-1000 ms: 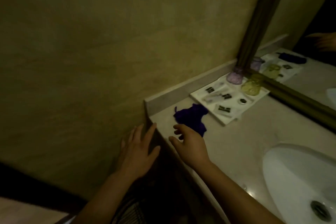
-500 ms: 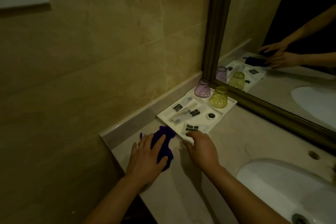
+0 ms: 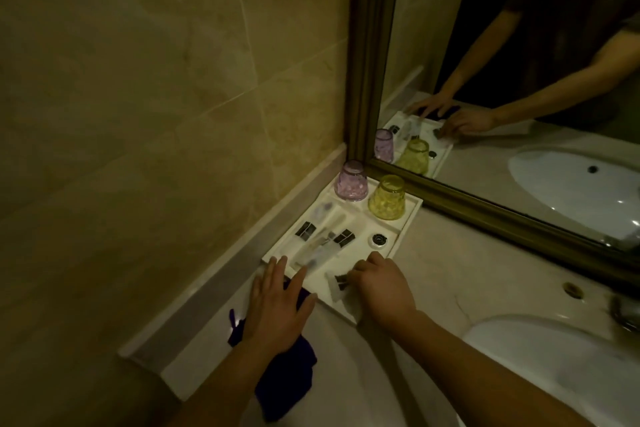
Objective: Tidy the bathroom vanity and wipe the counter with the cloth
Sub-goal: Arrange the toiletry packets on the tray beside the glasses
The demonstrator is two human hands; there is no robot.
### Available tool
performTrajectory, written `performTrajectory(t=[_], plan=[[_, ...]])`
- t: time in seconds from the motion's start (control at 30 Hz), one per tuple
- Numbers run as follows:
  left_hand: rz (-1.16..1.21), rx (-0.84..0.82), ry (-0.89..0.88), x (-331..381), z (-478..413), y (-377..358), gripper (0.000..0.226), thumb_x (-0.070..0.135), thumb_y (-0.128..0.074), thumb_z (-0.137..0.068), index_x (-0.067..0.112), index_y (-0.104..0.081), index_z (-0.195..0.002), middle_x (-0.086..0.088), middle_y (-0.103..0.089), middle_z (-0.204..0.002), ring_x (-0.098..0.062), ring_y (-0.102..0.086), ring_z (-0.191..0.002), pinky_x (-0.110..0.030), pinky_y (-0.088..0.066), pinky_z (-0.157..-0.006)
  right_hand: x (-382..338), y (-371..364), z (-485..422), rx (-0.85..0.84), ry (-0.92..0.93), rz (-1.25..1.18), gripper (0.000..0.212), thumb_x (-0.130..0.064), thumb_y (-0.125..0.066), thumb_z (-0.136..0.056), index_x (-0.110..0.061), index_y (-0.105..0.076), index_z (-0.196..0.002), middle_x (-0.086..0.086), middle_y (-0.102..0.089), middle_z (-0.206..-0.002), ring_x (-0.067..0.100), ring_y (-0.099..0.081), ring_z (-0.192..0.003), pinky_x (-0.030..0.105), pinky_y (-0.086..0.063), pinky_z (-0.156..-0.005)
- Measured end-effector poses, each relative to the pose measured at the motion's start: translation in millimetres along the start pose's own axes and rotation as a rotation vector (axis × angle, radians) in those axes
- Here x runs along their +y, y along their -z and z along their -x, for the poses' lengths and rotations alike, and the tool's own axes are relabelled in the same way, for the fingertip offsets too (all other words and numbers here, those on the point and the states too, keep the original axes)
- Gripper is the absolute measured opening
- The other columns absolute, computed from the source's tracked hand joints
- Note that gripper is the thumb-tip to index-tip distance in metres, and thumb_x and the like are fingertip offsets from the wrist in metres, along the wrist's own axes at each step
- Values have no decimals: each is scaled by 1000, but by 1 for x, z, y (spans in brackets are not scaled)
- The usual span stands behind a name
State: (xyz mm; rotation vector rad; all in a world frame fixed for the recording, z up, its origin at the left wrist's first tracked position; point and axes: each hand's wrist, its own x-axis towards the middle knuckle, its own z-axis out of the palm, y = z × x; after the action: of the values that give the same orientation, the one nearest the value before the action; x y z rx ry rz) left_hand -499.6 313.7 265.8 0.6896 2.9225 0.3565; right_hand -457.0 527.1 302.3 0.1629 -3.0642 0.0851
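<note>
A dark blue cloth [image 3: 287, 378] lies crumpled on the beige counter [image 3: 446, 274] at its left end. My left hand [image 3: 277, 305] lies flat on the cloth, fingers spread and reaching the near corner of the white amenity tray [image 3: 408, 215]. My right hand [image 3: 381, 288] rests on the tray's near edge, fingertips closed on a small sachet [image 3: 337, 282] with a dark label. The tray holds several sachets, a small round tin [image 3: 379, 239], an upturned purple cup [image 3: 351, 181] and an upturned yellow cup [image 3: 387, 198].
A framed mirror [image 3: 502, 222] runs along the back of the counter and reflects my arms. A white sink basin [image 3: 554, 371] sits at the right, with a tap [image 3: 623, 315] at the frame edge. A tiled wall and low upstand close the left side.
The view has come closer over the counter. My left hand went from the counter edge onto the cloth. My right hand moved from the cloth to the tray's near edge and took hold of a sachet.
</note>
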Motion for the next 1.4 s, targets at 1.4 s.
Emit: performTrajectory(t=[1.4], plan=[[3,62,-5,-8,-5,-17,74,66,-11,-91,30,-7,-154,0,-9,-163,-19,12,-148,-45,-8,-120,30,-7,-57,92,-71,-105,38,-23,-58,-91,-23,-61,-129,2,-55,-137,27,-48,-118,41,-46,-94]])
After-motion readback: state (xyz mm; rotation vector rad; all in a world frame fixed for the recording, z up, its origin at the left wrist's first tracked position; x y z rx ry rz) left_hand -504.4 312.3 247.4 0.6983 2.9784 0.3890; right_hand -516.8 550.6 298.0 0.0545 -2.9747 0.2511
